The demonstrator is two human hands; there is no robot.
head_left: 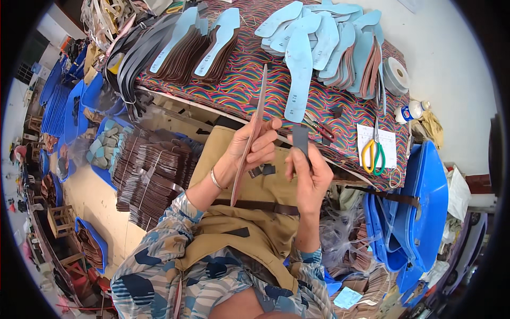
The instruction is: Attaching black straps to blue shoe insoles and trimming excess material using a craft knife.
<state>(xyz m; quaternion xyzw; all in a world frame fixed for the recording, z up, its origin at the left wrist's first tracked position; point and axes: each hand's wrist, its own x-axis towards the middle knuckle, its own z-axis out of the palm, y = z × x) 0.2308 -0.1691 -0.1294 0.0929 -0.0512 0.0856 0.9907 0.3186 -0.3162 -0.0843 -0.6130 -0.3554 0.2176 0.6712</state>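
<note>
My left hand [239, 149] grips a thin brownish insole [259, 111], turned nearly edge-on and held upright above my lap. To the right of it, my right hand [312, 178] pinches a short dark grey strip [300, 139] between thumb and fingers. The strip and the insole are apart. Just beyond both hands is the table [228, 101], covered in a colourful wavy-patterned cloth. Light blue insoles [298, 80] lie piled there, one jutting toward my right hand. Small dark scraps [263, 170] rest on my tan apron [249, 186].
Yellow-and-green-handled scissors [373, 151] lie on a paper at the table's right, near red-handled snips [320, 127] and a white roll [396, 75]. Dark straps [141, 64] hang at the left corner. Bundled brown insoles [151, 175] stand at left, blue bins [419, 212] at right.
</note>
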